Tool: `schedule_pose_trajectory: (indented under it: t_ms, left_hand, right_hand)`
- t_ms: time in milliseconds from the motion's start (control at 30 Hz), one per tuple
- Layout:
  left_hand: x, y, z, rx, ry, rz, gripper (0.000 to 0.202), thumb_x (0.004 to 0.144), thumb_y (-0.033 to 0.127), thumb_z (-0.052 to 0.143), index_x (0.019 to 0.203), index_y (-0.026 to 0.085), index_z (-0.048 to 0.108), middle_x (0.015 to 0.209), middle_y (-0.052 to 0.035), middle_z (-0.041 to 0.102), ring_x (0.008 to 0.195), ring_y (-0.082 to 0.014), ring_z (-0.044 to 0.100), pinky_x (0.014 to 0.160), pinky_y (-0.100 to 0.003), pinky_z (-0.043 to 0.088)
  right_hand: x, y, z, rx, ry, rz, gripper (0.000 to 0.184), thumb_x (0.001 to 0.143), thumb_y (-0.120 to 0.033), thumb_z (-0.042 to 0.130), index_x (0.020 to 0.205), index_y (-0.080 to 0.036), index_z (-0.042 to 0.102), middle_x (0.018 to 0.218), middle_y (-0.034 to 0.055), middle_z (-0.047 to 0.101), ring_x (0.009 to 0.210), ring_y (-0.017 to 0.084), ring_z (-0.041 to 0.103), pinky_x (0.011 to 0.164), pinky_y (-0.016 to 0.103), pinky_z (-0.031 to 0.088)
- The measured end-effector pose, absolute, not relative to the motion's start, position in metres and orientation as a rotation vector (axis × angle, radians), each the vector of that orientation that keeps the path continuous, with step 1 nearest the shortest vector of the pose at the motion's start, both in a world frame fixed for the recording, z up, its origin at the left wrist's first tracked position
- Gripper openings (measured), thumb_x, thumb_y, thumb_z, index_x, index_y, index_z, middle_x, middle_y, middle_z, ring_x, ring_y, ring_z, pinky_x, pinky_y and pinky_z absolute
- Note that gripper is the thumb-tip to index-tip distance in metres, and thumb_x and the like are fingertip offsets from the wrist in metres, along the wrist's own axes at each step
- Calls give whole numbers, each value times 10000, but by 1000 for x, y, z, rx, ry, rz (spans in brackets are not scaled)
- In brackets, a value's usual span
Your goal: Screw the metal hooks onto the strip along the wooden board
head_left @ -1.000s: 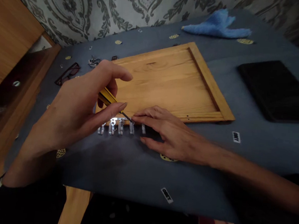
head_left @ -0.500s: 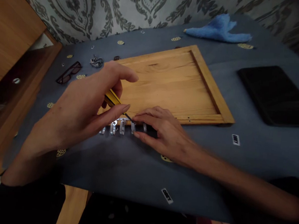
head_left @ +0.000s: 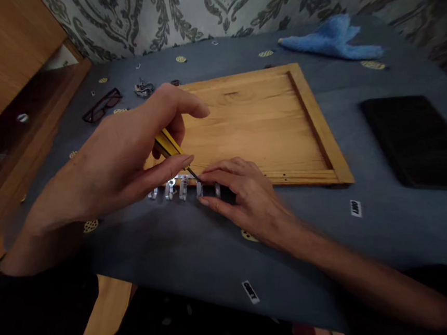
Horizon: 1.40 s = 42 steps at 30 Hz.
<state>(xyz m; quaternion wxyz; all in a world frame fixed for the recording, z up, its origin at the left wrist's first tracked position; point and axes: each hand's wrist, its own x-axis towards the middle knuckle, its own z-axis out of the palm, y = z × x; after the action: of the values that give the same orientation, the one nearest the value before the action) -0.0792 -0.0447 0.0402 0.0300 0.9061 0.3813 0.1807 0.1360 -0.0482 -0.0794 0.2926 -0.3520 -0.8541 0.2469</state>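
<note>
My left hand [head_left: 131, 144] is closed around a yellow-and-black screwdriver [head_left: 166, 143], its index finger lifted off. The dark shaft slants down to the near edge of a framed wooden panel [head_left: 259, 118] lying on the table. Along that edge runs a rail with several silver metal hooks [head_left: 183, 189] hanging from it. My right hand [head_left: 241, 190] is closed at the screwdriver's tip, thumb and fingers pinching one metal hook [head_left: 199, 189]. Its fingers partly cover the rail, and the screw head at the tip cannot be made out.
Eyeglasses [head_left: 102, 106] and a small pile of metal hooks [head_left: 143, 88] lie at the back left. A blue fluffy cloth [head_left: 332, 39] is at the far edge, and a black tablet [head_left: 417, 140] lies to the right. Wooden furniture [head_left: 18, 55] borders the table's left side.
Both hands keep nearly the same pose, with the screwdriver tip still at the same hook. The view has shifted slightly.
</note>
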Motion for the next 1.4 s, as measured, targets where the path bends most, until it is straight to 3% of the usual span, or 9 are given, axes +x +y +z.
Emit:
schedule_pose_trajectory:
  t_ms: [467,567,733,900,1033,1267,1400]
  left_hand:
    - [-82,-42,37,2778,1175,606,471,912,244,662,1340,243,465,985,-18,570,840,-137,641,688,-273,535]
    - [-82,-39,34,2710,1111,713,536,879,279,725,1335,229,448,1150,-45,567,874,-127,669,662,-254,539]
    - [-76,-40,31,2539,1056,866,518,847,187,749,1273,244,459,1353,-46,497,952,-107,675,737,-258,576]
    - [-74,-41,30,2537,1022,807,451,902,162,653,1290,268,448,1255,-27,523,993,-126,658,784,-298,584]
    - [-74,-41,25,2627,1102,691,449,948,271,630,1344,280,419,1057,-15,583,944,-146,660,789,-318,575]
    - [-73,-41,20,2755,1196,703,502,912,281,665,1344,318,413,1215,-29,536,891,-147,650,709,-302,568]
    - [-73,-41,25,2732,1202,628,500,926,279,633,1363,298,390,1121,-30,536,887,-152,666,666,-280,550]
  right_hand:
    - [135,-47,-79,-981,-2253,682,216,868,-335,734,1029,-194,712,1092,81,753,1029,278,659,903,435,470]
    - [134,-47,-79,-989,-2242,689,223,857,-329,749,1031,-192,717,1098,82,754,1046,283,659,919,443,475]
    - [134,-48,-79,-1000,-2238,684,210,854,-319,754,1023,-198,721,1082,81,755,1033,283,664,920,447,479]
    - [135,-47,-81,-983,-2227,696,228,849,-331,756,1033,-201,719,1093,80,751,1043,282,660,922,446,481]
    - [137,-46,-82,-960,-2232,710,259,828,-326,766,1048,-197,721,1110,83,746,1064,293,654,946,458,476]
    - [139,-44,-82,-911,-2269,703,286,838,-330,741,1084,-186,717,1141,98,733,1096,306,641,973,477,469]
    - [140,-44,-82,-895,-2271,711,284,835,-315,740,1082,-178,718,1138,100,732,1095,302,645,980,475,469]
